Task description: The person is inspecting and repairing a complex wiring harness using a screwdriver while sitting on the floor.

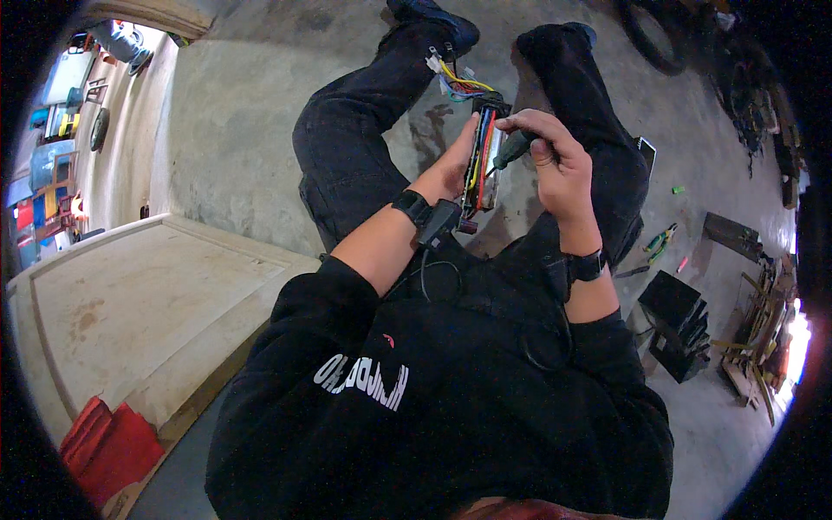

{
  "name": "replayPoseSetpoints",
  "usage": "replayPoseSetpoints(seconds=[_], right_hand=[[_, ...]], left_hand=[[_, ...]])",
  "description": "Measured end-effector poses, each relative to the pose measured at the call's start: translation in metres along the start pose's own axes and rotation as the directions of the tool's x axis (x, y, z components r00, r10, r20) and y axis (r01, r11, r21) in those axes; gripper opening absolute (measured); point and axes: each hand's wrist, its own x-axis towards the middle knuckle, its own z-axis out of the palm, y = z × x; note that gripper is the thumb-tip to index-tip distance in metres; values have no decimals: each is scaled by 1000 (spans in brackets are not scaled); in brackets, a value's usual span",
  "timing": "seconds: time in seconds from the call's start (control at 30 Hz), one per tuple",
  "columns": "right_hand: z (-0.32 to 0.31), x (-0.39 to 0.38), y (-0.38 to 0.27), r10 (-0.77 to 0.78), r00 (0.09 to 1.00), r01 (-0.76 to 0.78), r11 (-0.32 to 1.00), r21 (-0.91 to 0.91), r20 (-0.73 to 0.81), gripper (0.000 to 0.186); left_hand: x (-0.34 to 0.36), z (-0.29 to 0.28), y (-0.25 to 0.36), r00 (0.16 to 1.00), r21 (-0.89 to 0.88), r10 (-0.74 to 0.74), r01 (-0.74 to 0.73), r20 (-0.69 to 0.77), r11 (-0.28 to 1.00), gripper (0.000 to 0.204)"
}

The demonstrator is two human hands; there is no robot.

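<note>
My left hand point(450, 171) is closed around a long, narrow electronics box point(490, 192), held upright between my knees. Red, blue and yellow wires run along its open side, and it looks like a motor controller. From its far end spreads a bundle of coloured wires point(466, 85) with white plug connectors. A screwdriver point(513, 150) with a dark handle is gripped in my right hand point(562, 169), its tip pointing down-left at the box. Whether the tip touches the box, I cannot tell. My left palm is partly hidden behind the box.
Green-handled pliers point(661, 243), a small red stick point(682, 263) and a black slab-like object point(671, 297) lie on the floor at right. Scrap pieces point(756, 325) crowd the far right. A pale panel point(152, 303) with a red cloth point(111, 449) stands left. A tyre point(643, 43) lies ahead.
</note>
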Motion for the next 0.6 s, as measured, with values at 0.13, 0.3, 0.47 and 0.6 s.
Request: replayPoseSetpoints(seconds=[0.13, 0.3, 0.47, 0.6], right_hand=[[8, 4, -10, -208, 975, 199, 974, -106, -73, 23], [3, -1, -5, -36, 997, 29, 995, -94, -69, 27], [7, 3, -7, -110, 993, 104, 989, -110, -52, 26], [5, -3, -2, -86, 994, 76, 989, -128, -72, 27]], left_hand=[[-11, 31, 4, 992, -38, 104, -107, -67, 994, 58], [-3, 9, 2, 997, 40, -6, 9, -72, 999, 60], [-8, 16, 4, 998, 46, 3, 0, -64, 999, 64], [-13, 16, 6, 994, 98, -31, 41, -102, 994, 65]])
